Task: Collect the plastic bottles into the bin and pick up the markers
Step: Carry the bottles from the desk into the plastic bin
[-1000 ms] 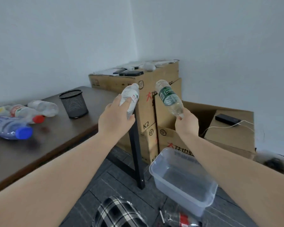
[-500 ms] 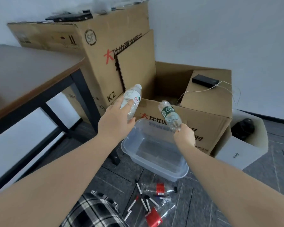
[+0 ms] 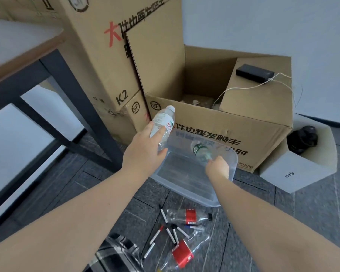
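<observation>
Nearest us, markers (image 3: 170,235) and two crushed bottles (image 3: 186,215) lie on the floor. Beyond them, our right hand (image 3: 217,167) grips a green-labelled bottle (image 3: 201,151) over the clear bin (image 3: 227,174); our left hand (image 3: 144,152) grips a white-capped bottle (image 3: 162,123) above the bin's left edge.
</observation>
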`<state>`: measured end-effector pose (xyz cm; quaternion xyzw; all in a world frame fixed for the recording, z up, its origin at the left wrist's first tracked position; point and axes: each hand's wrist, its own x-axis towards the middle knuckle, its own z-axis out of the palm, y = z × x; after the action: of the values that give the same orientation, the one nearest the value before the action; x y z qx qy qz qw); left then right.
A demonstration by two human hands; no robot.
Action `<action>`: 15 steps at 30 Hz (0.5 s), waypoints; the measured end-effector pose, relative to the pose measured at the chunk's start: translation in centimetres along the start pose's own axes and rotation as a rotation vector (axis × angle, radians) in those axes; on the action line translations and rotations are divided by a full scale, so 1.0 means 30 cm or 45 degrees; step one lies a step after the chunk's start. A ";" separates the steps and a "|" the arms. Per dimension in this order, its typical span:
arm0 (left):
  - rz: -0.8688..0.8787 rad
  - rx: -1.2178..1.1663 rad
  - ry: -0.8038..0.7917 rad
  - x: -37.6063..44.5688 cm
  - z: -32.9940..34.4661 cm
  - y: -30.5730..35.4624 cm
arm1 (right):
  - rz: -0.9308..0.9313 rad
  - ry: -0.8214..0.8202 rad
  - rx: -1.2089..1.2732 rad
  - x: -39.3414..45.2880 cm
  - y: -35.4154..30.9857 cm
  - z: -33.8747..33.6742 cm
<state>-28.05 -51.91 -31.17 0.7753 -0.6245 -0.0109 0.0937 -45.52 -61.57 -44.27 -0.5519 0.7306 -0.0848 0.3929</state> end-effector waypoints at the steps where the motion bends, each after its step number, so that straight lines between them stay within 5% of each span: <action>1: 0.014 -0.002 -0.018 0.003 0.019 0.000 | 0.014 -0.041 -0.014 0.005 0.002 0.008; 10: 0.051 -0.087 -0.138 0.074 0.160 0.037 | -0.080 -0.132 -0.056 0.050 0.013 0.010; 15: -0.094 0.031 -0.373 0.094 0.230 0.065 | -0.199 -0.120 -0.100 0.055 -0.031 -0.032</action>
<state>-30.23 -55.96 -37.36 0.7888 -0.6028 -0.1198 -0.0086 -45.61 -63.66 -43.90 -0.6255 0.6688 -0.0603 0.3973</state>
